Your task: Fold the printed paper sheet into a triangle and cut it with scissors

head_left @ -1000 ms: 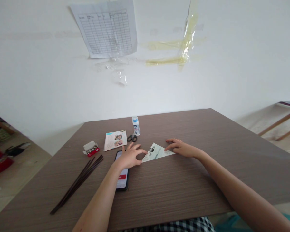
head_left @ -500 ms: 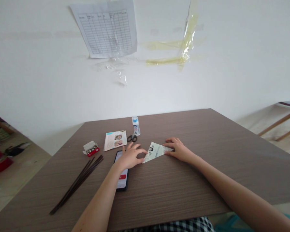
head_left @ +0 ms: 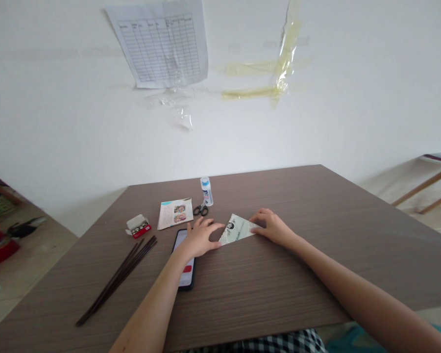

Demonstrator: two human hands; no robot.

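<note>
A folded printed paper triangle (head_left: 237, 229) lies on the brown wooden table (head_left: 279, 289). My left hand (head_left: 200, 238) rests flat with its fingers spread, the fingertips pressing the paper's left corner. It partly covers a black phone (head_left: 185, 269) with a lit screen. My right hand (head_left: 274, 226) lies on the paper's right end, fingers curled down onto it and pressing along the edge.
Beyond the hands lie a printed leaflet (head_left: 175, 213), small scissors (head_left: 201, 210) and a white glue bottle (head_left: 206, 191). A small red and white box (head_left: 138, 226) and several dark thin sticks (head_left: 119, 277) are to the left. A table sheet (head_left: 163, 44) and old tape hang on the wall.
My right hand has slid left along the paper's right part, and the paper has turned slightly. My left hand has stayed on the left corner.
</note>
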